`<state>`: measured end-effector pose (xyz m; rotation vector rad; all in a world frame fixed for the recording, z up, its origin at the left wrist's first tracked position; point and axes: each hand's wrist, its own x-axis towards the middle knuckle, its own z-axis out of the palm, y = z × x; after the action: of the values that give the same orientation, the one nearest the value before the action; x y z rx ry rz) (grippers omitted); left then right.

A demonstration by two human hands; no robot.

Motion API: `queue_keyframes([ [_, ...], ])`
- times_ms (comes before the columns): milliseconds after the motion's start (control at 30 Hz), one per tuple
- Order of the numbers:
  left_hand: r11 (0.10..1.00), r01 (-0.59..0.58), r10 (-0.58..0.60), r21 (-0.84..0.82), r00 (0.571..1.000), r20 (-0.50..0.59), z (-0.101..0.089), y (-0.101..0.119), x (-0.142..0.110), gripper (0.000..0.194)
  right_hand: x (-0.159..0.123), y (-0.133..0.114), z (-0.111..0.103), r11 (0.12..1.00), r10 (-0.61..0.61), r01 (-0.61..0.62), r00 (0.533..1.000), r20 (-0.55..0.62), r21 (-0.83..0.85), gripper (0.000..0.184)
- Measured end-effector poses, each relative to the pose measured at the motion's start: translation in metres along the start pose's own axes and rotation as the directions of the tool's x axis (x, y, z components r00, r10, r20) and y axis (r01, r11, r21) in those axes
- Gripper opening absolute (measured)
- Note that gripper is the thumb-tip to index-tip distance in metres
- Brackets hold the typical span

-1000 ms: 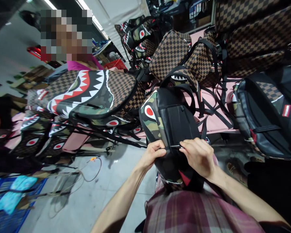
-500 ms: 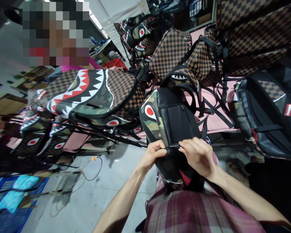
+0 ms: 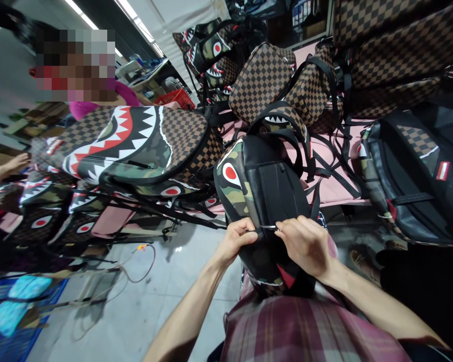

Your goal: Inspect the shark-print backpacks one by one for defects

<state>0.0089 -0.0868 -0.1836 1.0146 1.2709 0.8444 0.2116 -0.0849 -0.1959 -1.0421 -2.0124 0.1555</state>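
Note:
A black and camouflage backpack (image 3: 283, 191) with a red-and-white eye print leans in front of me, its back panel facing up and its lower end by my lap. My left hand (image 3: 239, 239) is closed, thumb and finger pinching a black strap or edge (image 3: 262, 233) of the bag. Just right of it, my right hand (image 3: 304, 246) is closed around a slim, shiny metal tool (image 3: 269, 227). Its thin tip points left, towards the pinched spot. The tool's handle is hidden in my fingers, so its exact kind cannot be seen.
A large shark-mouth backpack (image 3: 136, 141) lies left on the pink-topped table (image 3: 340, 186). Checkered bags (image 3: 262, 80) stand behind; another black backpack (image 3: 419, 186) lies right. A co-worker in a pink top (image 3: 85, 106) is at far left. A cable (image 3: 147, 271) trails over the floor.
The view has shifted slightly. The metal tool now shows brighter between my hands, which stay at the same place on the backpack. The co-worker's head is lower, and an arm reaches in from the left.

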Motion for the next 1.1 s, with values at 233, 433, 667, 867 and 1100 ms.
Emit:
queue_keyframes([
  [233, 0.999, 0.024, -0.024, -0.022, 1.0, -0.007, 0.002, 0.002, 0.001, 0.049, -0.006, 0.006, 0.002, 0.981, 0.107, -0.104, 0.994, -0.007, 0.161, 0.011],
  [433, 1.0, 0.027, -0.027, 0.014, 0.999, -0.017, 0.0, -0.001, 0.003, 0.051, -0.001, 0.005, 0.001, 1.0, -0.001, 0.002, 0.999, -0.042, 0.02, 0.009],
  [667, 0.923, -0.195, 0.245, 0.33, 0.962, -0.117, 0.009, 0.002, -0.005, 0.042, 0.002, -0.007, -0.004, 0.953, -0.145, 0.12, 0.987, -0.07, -0.277, 0.009],
  [867, 0.729, -0.364, 0.494, 0.579, 0.866, -0.077, 0.017, 0.004, -0.015, 0.027, -0.003, 0.008, 0.003, 0.945, 0.214, -0.22, 0.976, 0.053, 0.241, 0.011],
  [1100, 0.744, -0.377, 0.465, 0.552, 0.885, -0.022, 0.016, 0.004, -0.013, 0.028, 0.01, 0.014, 0.02, 0.784, 0.174, -0.254, 0.966, 0.192, 0.567, 0.019],
])
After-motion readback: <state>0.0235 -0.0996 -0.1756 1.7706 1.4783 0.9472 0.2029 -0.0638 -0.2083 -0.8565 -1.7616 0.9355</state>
